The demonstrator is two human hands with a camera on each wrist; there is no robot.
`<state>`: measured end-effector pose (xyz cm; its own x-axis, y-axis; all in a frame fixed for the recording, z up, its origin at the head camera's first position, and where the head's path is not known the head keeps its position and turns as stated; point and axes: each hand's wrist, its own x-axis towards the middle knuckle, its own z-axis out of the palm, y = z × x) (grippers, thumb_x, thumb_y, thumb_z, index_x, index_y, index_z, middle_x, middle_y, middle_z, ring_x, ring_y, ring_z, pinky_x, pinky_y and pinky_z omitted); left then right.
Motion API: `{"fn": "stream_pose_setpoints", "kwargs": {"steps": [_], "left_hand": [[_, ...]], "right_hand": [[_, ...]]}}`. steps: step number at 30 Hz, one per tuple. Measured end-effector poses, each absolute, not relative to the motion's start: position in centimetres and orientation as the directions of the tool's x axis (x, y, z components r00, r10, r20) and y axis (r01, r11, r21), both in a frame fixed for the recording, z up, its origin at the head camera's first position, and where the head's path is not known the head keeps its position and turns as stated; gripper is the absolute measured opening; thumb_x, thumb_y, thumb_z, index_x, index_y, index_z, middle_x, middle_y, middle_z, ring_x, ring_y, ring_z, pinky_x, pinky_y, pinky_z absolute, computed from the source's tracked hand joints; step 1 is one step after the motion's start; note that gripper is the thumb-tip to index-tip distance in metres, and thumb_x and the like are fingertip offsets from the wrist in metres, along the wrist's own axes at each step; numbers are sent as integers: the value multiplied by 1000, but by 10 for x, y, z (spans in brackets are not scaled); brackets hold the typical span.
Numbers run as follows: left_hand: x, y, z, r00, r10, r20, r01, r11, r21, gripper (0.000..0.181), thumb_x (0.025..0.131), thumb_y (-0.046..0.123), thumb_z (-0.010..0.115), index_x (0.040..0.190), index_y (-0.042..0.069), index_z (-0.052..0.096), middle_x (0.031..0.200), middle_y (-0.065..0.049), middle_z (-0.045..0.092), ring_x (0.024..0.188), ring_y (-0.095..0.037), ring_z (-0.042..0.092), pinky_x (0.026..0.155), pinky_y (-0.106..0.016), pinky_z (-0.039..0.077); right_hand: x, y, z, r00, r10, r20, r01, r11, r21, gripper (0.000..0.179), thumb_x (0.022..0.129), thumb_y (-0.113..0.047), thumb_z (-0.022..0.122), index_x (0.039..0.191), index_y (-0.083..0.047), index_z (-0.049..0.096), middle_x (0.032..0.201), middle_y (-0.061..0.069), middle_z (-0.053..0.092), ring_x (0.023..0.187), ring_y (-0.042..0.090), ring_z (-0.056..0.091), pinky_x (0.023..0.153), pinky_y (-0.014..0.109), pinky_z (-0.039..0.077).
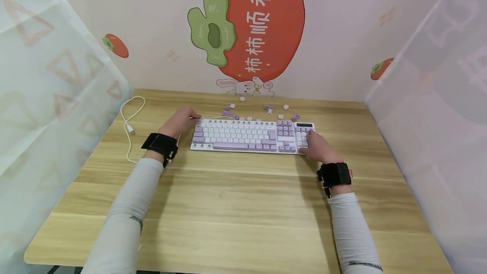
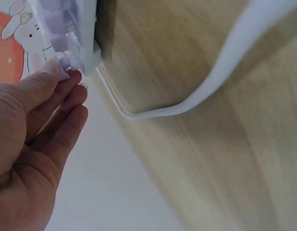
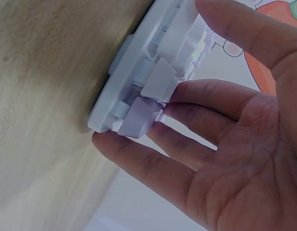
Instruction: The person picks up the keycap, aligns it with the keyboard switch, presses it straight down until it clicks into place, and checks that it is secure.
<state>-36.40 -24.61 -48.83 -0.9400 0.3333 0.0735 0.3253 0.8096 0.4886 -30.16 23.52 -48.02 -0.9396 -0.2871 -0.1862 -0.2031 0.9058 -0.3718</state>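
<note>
A white and lavender keyboard (image 1: 243, 136) lies toward the back of the wooden table. At its back left corner my left hand (image 1: 181, 121) has thumb and index fingertip together. In the left wrist view these fingers pinch a small pale lavender keycap (image 2: 63, 75) right at the keyboard's corner; the fingertips partly hide it. My right hand (image 1: 317, 145) rests at the keyboard's right end, by the number pad. Seen from the right wrist, fairly straight fingers (image 3: 139, 159) touch the end and a lavender key (image 3: 138, 118), with the thumb (image 3: 230, 17) spread apart over the keys.
Several loose white and lavender keycaps (image 1: 268, 108) lie scattered behind the keyboard. A white cable (image 1: 127, 128) with a USB plug (image 1: 131, 130) loops at the left, passing under the left wrist. A printed wall panel (image 1: 335, 33) stands close at the table's back edge.
</note>
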Motion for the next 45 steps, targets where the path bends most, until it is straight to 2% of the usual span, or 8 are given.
{"fn": "stream_pose_setpoints", "kwargs": {"steps": [8, 19, 24, 30, 35, 37, 41, 45], "left_hand": [[-368, -250, -488, -932, 351, 91, 350, 804, 480, 24, 97, -4, 60, 119, -8, 71, 120, -25, 70, 113, -37, 66, 97, -52, 53], [-373, -251, -490, -921, 377, 93, 373, 793, 481, 25, 98, -5, 59, 119, -8, 71, 117, -23, 71, 104, -32, 66, 93, -51, 54], [-371, -249, -489, -927, 364, 86, 359, 803, 476, 25, 97, -3, 61, 119, -8, 71, 120, -24, 70, 111, -36, 66, 96, -53, 52], [-368, -240, -487, -923, 379, 62, 379, 874, 304, 23, 96, -2, 63, 117, -2, 74, 114, -21, 73, 94, -29, 66, 86, -47, 54], [-364, -242, -491, -909, 410, 82, 417, 877, 237, 21, 98, -3, 59, 107, -1, 78, 84, -15, 68, 68, -23, 51, 64, -36, 44], [-360, -245, -494, -909, 408, 81, 415, 880, 232, 22, 99, -2, 58, 110, -2, 76, 81, -13, 65, 65, -22, 49, 61, -35, 42], [-349, -246, -499, -911, 409, 44, 410, 894, 181, 34, 99, -6, 55, 130, -2, 67, 108, -21, 71, 83, -31, 65, 77, -43, 55], [-341, -244, -501, -907, 420, 18, 420, 902, 105, 48, 96, -10, 52, 143, -1, 55, 140, -25, 59, 117, -44, 62, 100, -55, 50]], "right_hand": [[-301, 235, -479, -941, -295, -167, -218, 904, -368, 41, 94, -21, 71, 107, 16, 56, 146, 44, 37, 91, 35, 55, 85, 49, 48], [-302, 235, -482, -940, -285, -184, -200, 904, -378, 47, 95, -21, 71, 115, 18, 55, 136, 40, 49, 91, 34, 55, 85, 48, 49], [-302, 236, -483, -942, -289, -171, -209, 903, -376, 45, 94, -21, 71, 113, 16, 55, 128, 38, 53, 88, 33, 55, 83, 47, 49], [-302, 237, -484, -941, -290, -173, -207, 900, -383, 42, 94, -21, 71, 110, 15, 56, 124, 35, 54, 84, 30, 53, 78, 44, 47], [-301, 236, -483, -940, -284, -187, -196, 902, -385, 49, 95, -22, 71, 119, 17, 53, 129, 37, 53, 90, 32, 55, 84, 47, 49], [-301, 234, -482, -939, -286, -188, -198, 902, -384, 52, 95, -22, 70, 122, 18, 52, 129, 37, 53, 93, 33, 55, 87, 48, 50], [-301, 235, -482, -939, -292, -182, -206, 901, -381, 49, 95, -22, 70, 119, 18, 53, 128, 37, 53, 92, 33, 56, 87, 49, 50], [-301, 236, -482, -938, -296, -178, -212, 900, -381, 44, 95, -21, 70, 113, 17, 55, 135, 40, 48, 91, 33, 55, 85, 49, 49]]}}
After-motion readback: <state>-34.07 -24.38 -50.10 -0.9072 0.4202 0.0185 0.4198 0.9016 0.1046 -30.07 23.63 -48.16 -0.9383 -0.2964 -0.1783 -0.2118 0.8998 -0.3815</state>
